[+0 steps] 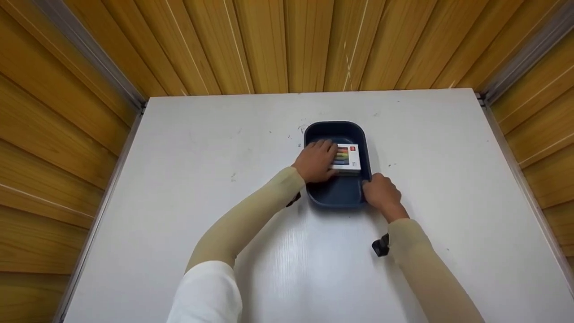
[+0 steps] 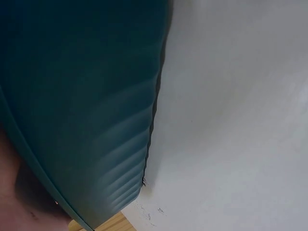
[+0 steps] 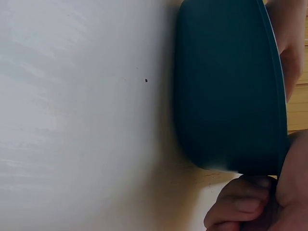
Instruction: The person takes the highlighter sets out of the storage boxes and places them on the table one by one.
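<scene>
A dark blue plastic bin (image 1: pixel 334 197) with rounded corners stands on the white table. Inside it is a white box (image 1: pixel 354 158) with a printed red mark and a panel of coloured stripes. My left hand (image 1: pixel 315 161) reaches over the bin's left rim and grips the box across its left part, fingers at the far edge and thumb at the near one. At the bin's near right corner my right hand (image 1: pixel 382 194) pinches the rim. In the right wrist view, curled fingers (image 3: pixel 236 204) lie against the bin's outside (image 3: pixel 226 91). The left wrist view shows its ribbed side wall (image 2: pixel 110 134).
The white table (image 1: pixel 215 148) carries small dark specks and scuffs. Wood-panelled walls (image 1: pixel 269 49) with metal corner posts enclose its back and sides. A black wrist camera (image 1: pixel 381 246) hangs under the right sleeve.
</scene>
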The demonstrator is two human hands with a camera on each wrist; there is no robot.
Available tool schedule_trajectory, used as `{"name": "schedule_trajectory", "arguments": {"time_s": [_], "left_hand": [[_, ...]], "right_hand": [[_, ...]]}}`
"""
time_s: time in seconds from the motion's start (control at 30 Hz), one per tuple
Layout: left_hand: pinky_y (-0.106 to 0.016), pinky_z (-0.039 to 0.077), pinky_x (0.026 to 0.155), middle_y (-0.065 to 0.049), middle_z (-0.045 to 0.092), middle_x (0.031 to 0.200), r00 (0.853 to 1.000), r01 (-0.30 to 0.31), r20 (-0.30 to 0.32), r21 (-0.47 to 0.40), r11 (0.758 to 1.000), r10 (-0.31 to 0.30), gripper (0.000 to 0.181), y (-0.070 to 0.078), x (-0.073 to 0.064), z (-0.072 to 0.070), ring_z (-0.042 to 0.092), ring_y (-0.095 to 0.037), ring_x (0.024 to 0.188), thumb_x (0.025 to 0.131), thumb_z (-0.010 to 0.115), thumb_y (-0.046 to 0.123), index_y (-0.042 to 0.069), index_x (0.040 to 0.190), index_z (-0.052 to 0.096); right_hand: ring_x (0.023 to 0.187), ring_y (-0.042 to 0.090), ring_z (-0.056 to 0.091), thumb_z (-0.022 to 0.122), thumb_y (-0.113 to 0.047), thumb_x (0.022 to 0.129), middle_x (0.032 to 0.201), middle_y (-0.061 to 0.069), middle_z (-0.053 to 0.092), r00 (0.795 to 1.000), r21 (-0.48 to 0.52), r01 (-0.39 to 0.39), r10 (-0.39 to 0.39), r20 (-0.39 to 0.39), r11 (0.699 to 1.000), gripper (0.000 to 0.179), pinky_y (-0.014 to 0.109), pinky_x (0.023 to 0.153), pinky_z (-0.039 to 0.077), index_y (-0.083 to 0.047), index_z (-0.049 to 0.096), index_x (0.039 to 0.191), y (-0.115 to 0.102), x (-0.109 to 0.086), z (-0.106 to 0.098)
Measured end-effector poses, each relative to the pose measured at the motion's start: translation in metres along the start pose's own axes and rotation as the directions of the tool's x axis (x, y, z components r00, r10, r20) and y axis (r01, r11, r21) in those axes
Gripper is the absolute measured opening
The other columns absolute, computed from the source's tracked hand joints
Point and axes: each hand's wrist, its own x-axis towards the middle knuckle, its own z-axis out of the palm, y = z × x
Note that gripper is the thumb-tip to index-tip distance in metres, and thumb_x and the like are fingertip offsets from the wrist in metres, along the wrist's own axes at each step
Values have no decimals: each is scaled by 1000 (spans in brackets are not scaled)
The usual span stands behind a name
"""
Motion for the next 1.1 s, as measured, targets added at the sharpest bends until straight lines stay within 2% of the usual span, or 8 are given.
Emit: {"name": "schedule_trajectory", "arguments": {"time_s": [0.23,0.67,0.8,1.1], "left_hand": [[-40,37,110,-8,47,138,1000,-2,2,15,1000,2,67,-1,-1,-5,45,-24,129,94,51,54,9,142,38],[-39,38,107,-9,46,140,998,9,-65,51,999,-6,69,-7,-12,-14,45,-24,128,92,52,57,10,141,39],[-40,37,108,-9,44,142,996,10,-86,31,999,-7,71,-8,-16,-20,43,-24,130,92,51,57,10,143,38],[-39,37,110,-8,42,145,993,26,-114,29,999,-23,72,-13,-21,-26,41,-23,133,93,50,57,11,146,34]], "right_hand": [[79,28,57,33,-26,99,96,20,62,1000,-1,6,-6,2,1000,44,37,63,42,9,56,112,-1,-1,-2],[85,31,56,33,-27,98,107,25,62,999,-9,14,-13,31,1000,48,41,70,44,11,53,120,0,1,-3],[87,31,56,33,-28,98,110,26,61,999,-12,10,-9,35,1000,50,41,71,45,12,51,123,3,3,-2],[84,30,56,32,-26,98,103,22,61,999,3,1,-1,53,1000,47,38,67,43,11,53,119,2,4,-3]]}}
